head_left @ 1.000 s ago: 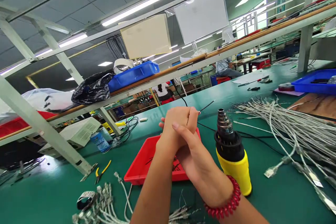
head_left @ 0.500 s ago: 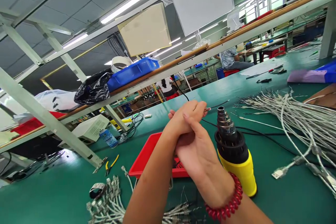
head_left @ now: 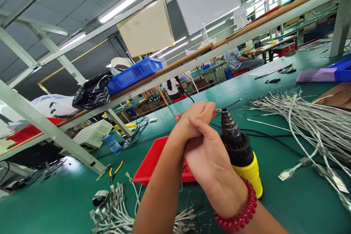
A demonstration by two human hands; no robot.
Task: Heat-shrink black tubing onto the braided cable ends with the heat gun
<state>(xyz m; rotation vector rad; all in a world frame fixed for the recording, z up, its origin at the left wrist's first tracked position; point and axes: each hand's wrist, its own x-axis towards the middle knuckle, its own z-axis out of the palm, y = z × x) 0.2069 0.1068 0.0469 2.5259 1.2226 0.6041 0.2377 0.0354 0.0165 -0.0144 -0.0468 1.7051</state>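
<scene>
My left hand (head_left: 195,117) is closed in a pinch on the end of a thin black wire (head_left: 231,104). The wire's small tip (head_left: 218,110) sits just above the metal nozzle of a heat gun (head_left: 238,146). The gun stands upright on the green table (head_left: 296,197), with a yellow body and a black collar. My right hand (head_left: 210,161), with a red bead bracelet (head_left: 238,215) at the wrist, is wrapped against my left hand from below. Its fingers are hidden behind the left hand, so whatever it may hold is not visible.
A red tray (head_left: 153,161) lies behind my arms. A large bundle of grey cables (head_left: 309,124) spreads over the right, and more cable ends (head_left: 115,212) lie at the front left beside yellow-handled pliers (head_left: 116,170). A slanted shelf (head_left: 170,75) carries a blue bin (head_left: 134,75). People sit at far benches.
My clasped hands have carried the wire tip to the right, from left of the heat gun to just over its nozzle. The view has swung slightly.
</scene>
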